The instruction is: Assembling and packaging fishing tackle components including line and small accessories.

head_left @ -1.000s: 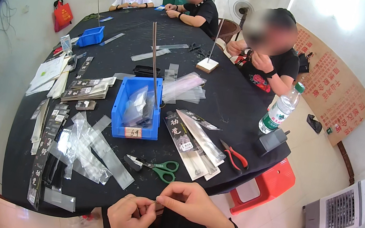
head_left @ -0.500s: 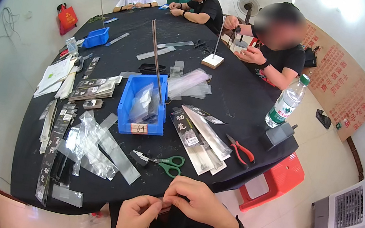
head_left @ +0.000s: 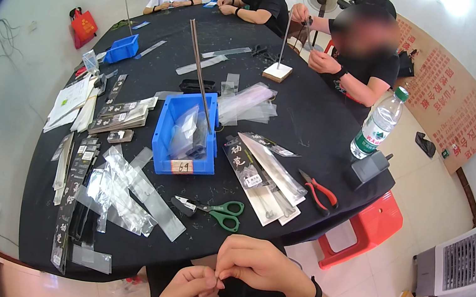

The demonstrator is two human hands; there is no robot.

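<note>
At the near edge of the black-covered table, my left hand (head_left: pixel 187 295) and my right hand (head_left: pixel 252 264) meet, fingertips pinched together. Whatever they pinch is too small or too hidden to name. Just beyond them lie green-handled scissors (head_left: pixel 221 213) with dark-tipped blades. To the right of those, several long black-and-white packages (head_left: pixel 263 185) in clear sleeves overlap in a fan. Red-handled pliers (head_left: pixel 320 195) rest beside the packages. Left of the scissors is a loose pile of clear plastic sleeves (head_left: pixel 127 192).
A blue bin (head_left: pixel 187 167) holds clear bags, with thin rods (head_left: pixel 200 72) rising by it. A water bottle (head_left: pixel 377 123) and a dark box-like device (head_left: pixel 368 169) stand at the right edge, above a red stool (head_left: pixel 367 228). Across the table sit several people, one (head_left: pixel 361 62) handling a dark strip.
My hands stay pinched together, and my fingers have shifted slightly; the left fingers curl more. The view has moved a little. The person at the right has raised the hand nearer the bottle.
</note>
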